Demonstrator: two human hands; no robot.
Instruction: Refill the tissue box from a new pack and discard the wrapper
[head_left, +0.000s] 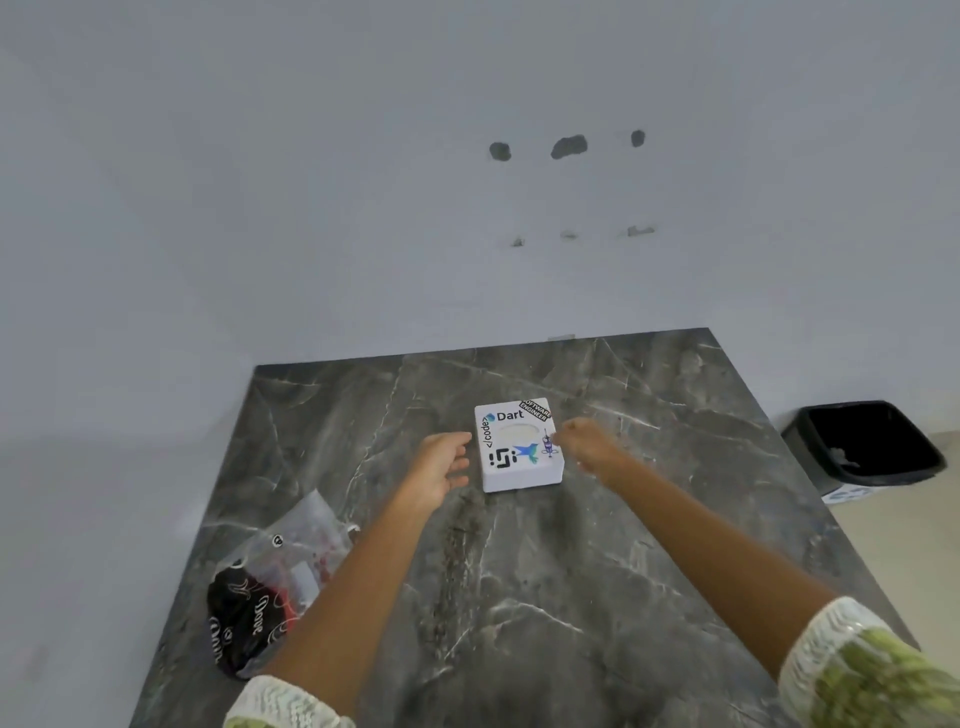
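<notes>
A white square tissue box (519, 447) with stickers on its lid lies flat on the dark marble table (545, 571). Tissue shows in its oval slot. My left hand (439, 467) hovers just left of the box, fingers spread, holding nothing. At the box's right edge is my right hand (584, 441), with fingers curled and its tips by the upper right side; whether they touch is unclear. A crumpled clear and black plastic wrapper (265, 592) lies at the table's near left corner.
A black bin (862, 447) with a dark liner stands on the floor to the right of the table. A grey wall with several holes rises behind the table. The table's left edge meets another wall.
</notes>
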